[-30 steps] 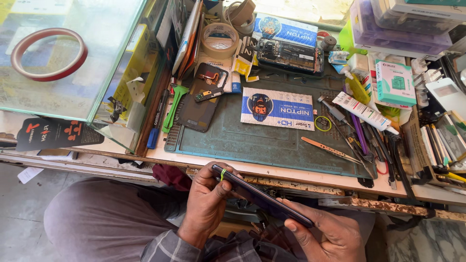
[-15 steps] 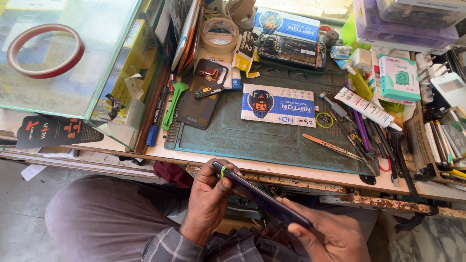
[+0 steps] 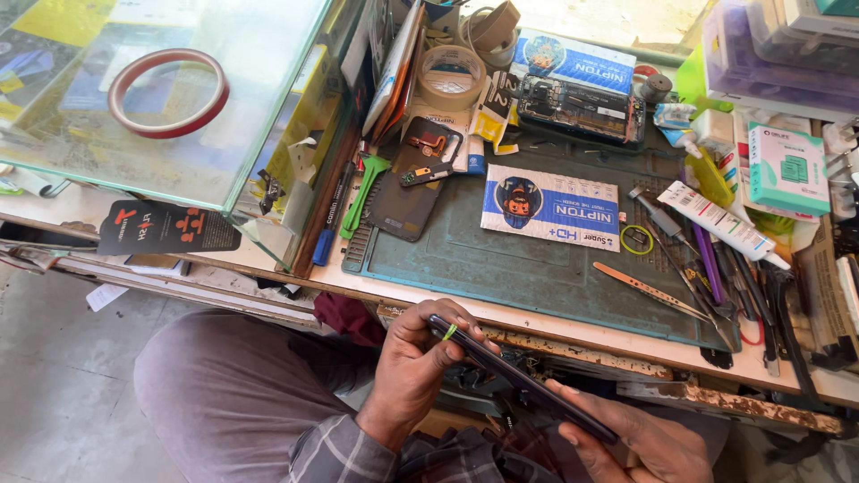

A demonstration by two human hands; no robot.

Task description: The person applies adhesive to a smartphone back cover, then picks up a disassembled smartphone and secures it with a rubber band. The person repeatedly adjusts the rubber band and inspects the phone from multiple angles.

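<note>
I hold a thin dark phone (image 3: 523, 386) edge-on over my lap, below the front edge of the workbench. My left hand (image 3: 416, 362) grips its upper end, with a small green pick (image 3: 449, 332) pinched against the phone's edge between thumb and fingers. My right hand (image 3: 640, 440) supports the phone's lower end from underneath, palm up.
A teal work mat (image 3: 528, 268) on the bench carries a blue-and-white flat packet (image 3: 550, 207), tweezers (image 3: 651, 291), an opened phone (image 3: 582, 110), a back cover (image 3: 413, 179) and tape rolls (image 3: 452, 76). A glass case (image 3: 179, 98) with a red tape ring stands left. Tools and boxes crowd the right.
My hands and the phone have stayed in nearly the same place; my left fingers shifted slightly along the phone's upper edge. The view tilted a little.
</note>
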